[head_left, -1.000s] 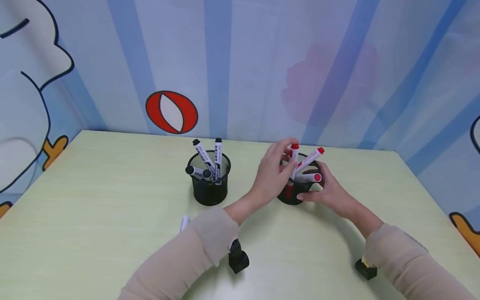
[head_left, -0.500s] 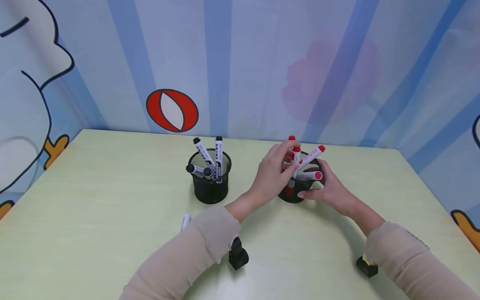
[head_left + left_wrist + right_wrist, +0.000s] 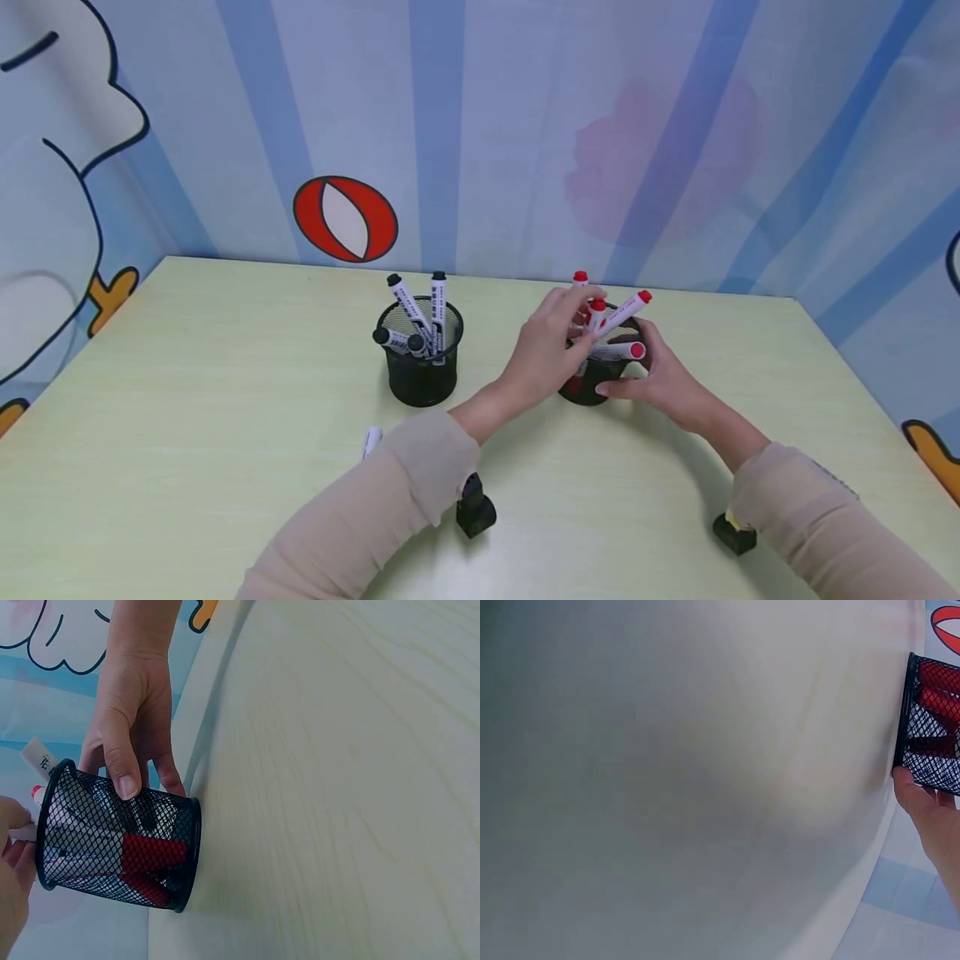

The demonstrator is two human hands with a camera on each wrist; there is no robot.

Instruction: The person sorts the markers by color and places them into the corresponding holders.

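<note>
A black mesh pen cup (image 3: 581,392) stands on the table at the right, with several white, red-capped markers (image 3: 624,314) in it. My right hand (image 3: 667,387) grips this cup from its right side; in the left wrist view the thumb of that hand (image 3: 131,712) lies against the mesh. Over the cup's mouth is my left hand (image 3: 543,346), its thumb and fingers pinching a red-capped marker (image 3: 596,315). The left wrist view shows these fingertips at the rim, on a white marker barrel (image 3: 24,832). Some fingers are hidden behind the markers.
To the left stands a second black mesh cup (image 3: 422,383) with several black-capped markers (image 3: 408,304). One white marker (image 3: 372,440) lies on the table (image 3: 187,433), partly hidden by the left sleeve (image 3: 375,508). A printed backdrop (image 3: 502,150) rises behind the table.
The red-capped marker at my left fingers has sunk slightly and shifted right. Another red cap has come into view behind that hand. My right hand keeps its grip on the cup.
</note>
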